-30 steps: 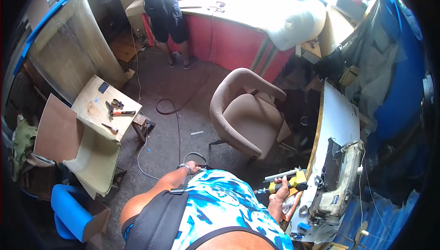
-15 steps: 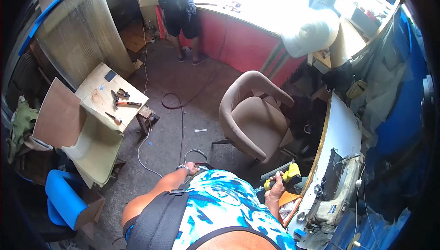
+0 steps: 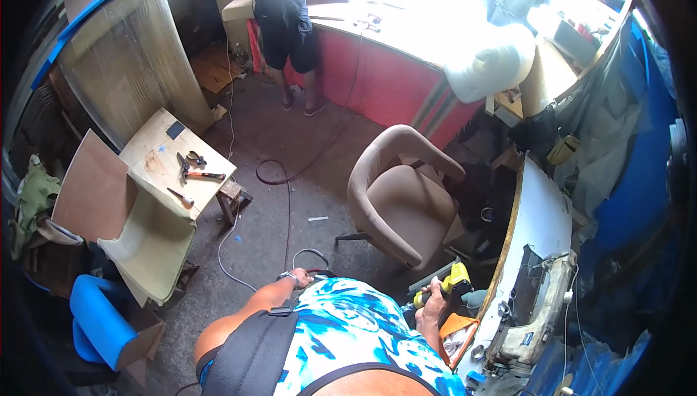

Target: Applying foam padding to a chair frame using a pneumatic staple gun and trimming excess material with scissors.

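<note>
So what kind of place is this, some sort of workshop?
Most likely an upholstery or furniture workshop: a bare padded armchair stands on the concrete floor, an old sewing machine sits on the white table at right, and hand tools lie on a wooden board. The right hand grips a yellow power tool.

Right hand: fingers closed round a yellow power tool, squeezed between the person's body and the edge of the white surface.
Right side: a sewing machine on that surface and an orange box just below the hand block the way.
Ahead of the tool: a beige armchair stands near, with only a narrow gap to the surface.
Left hand: at the hip, beside a loop of cable.
Floor ahead-left: open grey floor, crossed by cables.
Far left: a low wooden board with hand tools and leaning panels.
Far end: a person at a red counter.
</note>
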A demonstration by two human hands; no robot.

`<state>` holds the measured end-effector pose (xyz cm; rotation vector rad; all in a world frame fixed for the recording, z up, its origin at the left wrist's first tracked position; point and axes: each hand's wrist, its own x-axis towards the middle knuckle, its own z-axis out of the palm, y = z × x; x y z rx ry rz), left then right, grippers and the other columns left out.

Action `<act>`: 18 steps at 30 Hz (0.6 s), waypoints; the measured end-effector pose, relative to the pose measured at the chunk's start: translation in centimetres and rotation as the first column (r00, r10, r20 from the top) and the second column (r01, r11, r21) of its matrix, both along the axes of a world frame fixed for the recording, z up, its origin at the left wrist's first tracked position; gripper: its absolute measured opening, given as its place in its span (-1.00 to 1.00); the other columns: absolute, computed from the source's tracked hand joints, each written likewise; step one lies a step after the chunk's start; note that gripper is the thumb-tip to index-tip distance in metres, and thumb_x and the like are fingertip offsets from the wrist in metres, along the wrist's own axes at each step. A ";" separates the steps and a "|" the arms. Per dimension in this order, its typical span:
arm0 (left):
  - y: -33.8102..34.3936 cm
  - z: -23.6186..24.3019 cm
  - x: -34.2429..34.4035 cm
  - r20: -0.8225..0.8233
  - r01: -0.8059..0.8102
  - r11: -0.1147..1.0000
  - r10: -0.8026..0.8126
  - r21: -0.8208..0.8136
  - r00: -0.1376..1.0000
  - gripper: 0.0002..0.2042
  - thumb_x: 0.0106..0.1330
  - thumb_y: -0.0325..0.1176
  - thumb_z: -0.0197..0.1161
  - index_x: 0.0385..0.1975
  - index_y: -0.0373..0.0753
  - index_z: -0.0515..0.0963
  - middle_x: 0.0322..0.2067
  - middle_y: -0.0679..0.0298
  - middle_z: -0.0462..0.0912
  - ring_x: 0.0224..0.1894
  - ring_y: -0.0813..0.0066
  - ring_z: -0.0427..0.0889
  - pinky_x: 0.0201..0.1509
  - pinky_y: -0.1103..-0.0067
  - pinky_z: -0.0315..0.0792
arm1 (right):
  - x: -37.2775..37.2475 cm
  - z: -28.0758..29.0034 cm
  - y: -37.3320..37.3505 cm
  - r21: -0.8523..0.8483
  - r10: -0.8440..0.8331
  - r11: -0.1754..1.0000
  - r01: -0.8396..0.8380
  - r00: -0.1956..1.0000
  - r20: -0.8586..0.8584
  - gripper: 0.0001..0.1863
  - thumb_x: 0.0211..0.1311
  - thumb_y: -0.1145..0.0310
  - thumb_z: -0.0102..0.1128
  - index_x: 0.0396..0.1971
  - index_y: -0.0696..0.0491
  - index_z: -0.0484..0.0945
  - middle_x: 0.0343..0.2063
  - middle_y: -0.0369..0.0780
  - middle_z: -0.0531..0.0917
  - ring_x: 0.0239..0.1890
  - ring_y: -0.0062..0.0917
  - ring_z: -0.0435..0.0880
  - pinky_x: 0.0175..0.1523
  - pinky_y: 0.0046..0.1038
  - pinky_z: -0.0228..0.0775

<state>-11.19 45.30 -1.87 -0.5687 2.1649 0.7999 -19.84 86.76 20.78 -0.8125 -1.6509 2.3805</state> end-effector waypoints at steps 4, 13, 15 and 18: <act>0.2 0.3 -0.5 0.019 0.024 1.000 -0.025 0.018 1.000 -0.48 0.34 0.13 0.28 0.04 -0.18 0.74 0.07 0.02 0.75 0.16 0.08 0.70 0.26 0.30 0.52 | -0.1 0.1 0.3 -0.043 -0.028 0.999 0.029 0.999 0.017 -0.87 0.38 0.33 0.41 -0.25 -0.01 0.61 -0.46 -0.37 0.56 -0.41 -0.63 0.59 -0.15 -0.49 0.57; 0.2 2.1 -2.5 0.019 -0.011 1.000 0.011 0.027 1.000 -0.50 0.35 0.11 0.27 0.09 -0.13 0.73 0.13 0.03 0.72 0.23 0.09 0.66 0.32 0.30 0.49 | -1.2 -0.2 -0.5 -0.045 -0.034 0.998 0.037 0.998 0.048 -0.88 0.37 0.33 0.39 -0.30 -0.01 0.61 -0.46 -0.39 0.55 -0.41 -0.65 0.57 -0.20 -0.51 0.53; 0.0 1.7 -2.4 0.031 0.012 1.000 -0.012 0.010 0.999 -0.51 0.35 0.12 0.27 0.07 -0.11 0.75 0.10 0.03 0.73 0.21 0.10 0.68 0.30 0.31 0.50 | -1.0 0.0 -0.8 -0.014 -0.031 0.999 0.032 0.998 0.061 -0.90 0.38 0.36 0.36 -0.29 -0.01 0.60 -0.46 -0.41 0.54 -0.43 -0.68 0.55 -0.26 -0.54 0.50; -0.7 1.1 -2.2 0.029 0.036 0.999 -0.037 0.032 0.999 -0.50 0.35 0.13 0.25 0.05 -0.14 0.75 0.07 0.01 0.75 0.17 0.09 0.70 0.26 0.29 0.52 | -0.5 0.6 -1.1 -0.089 0.024 0.996 -0.020 0.999 0.046 -0.89 0.34 0.30 0.41 -0.28 -0.08 0.62 -0.48 -0.44 0.53 -0.47 -0.72 0.49 -0.35 -0.55 0.39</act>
